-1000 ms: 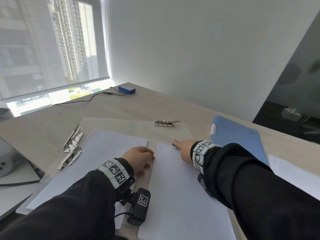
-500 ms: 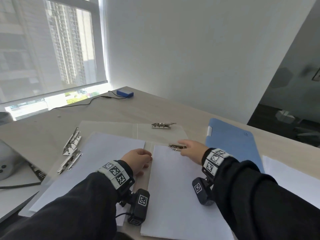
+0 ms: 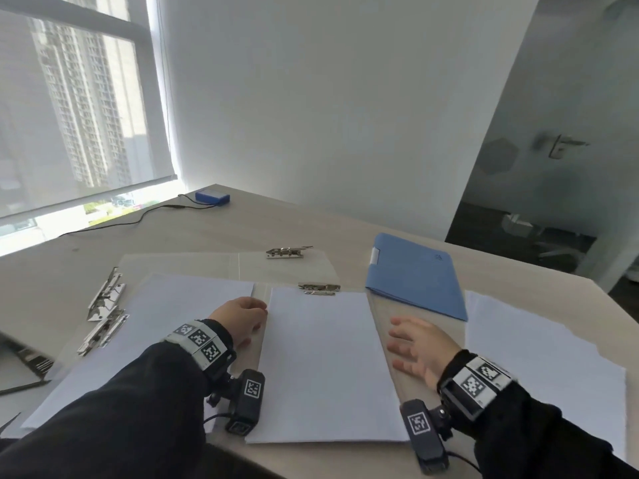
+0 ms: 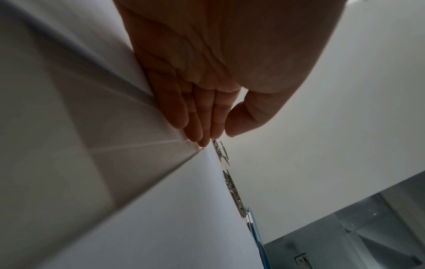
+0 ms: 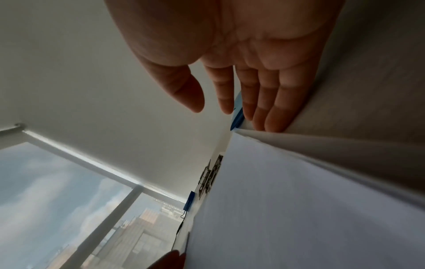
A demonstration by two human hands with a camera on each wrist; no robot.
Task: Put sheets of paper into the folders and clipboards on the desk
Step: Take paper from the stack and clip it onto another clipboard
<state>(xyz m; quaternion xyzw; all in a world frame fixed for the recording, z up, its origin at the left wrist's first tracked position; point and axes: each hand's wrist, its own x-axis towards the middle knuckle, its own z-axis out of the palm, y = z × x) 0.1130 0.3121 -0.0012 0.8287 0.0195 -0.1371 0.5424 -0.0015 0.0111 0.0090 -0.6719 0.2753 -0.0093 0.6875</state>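
both hands lie flat with straight fingers, holding nothing: left hand (image 3: 238,319) presses the left edge of the sheet (image 3: 321,361) under the clip (image 3: 318,289); right hand (image 3: 420,347) rests on the desk (image 3: 387,316) right of it, near the blue folder (image 3: 415,274).

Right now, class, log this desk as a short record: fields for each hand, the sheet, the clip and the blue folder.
left hand: fingers rest at the sheet's left edge
right hand: open, flat on the desk beside the sheet
sheet: lies flat, top edge under the clip
clip: down on the sheet
blue folder: closed, untouched
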